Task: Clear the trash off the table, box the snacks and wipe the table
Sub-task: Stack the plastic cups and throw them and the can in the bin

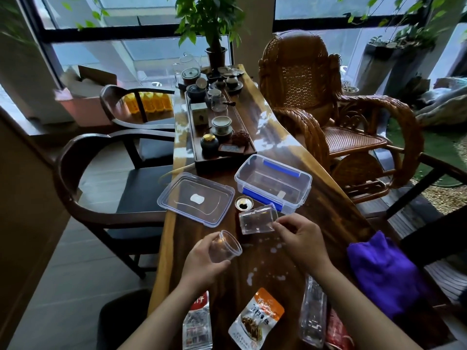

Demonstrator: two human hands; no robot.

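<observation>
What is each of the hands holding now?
Left hand: closed around a clear plastic cup.
Right hand: pinching a clear plastic wrapper.

Little print is showing clearly enough for me to read. The orange and white snack packet [256, 322] lying on the counter [328, 198] in front of me is carrying a line of dark Chinese characters, but they are blurring too much to make out. The red-topped packet [198, 322] beside my left arm is showing one white character that looks like 子, with fine print below it too small to read.
</observation>
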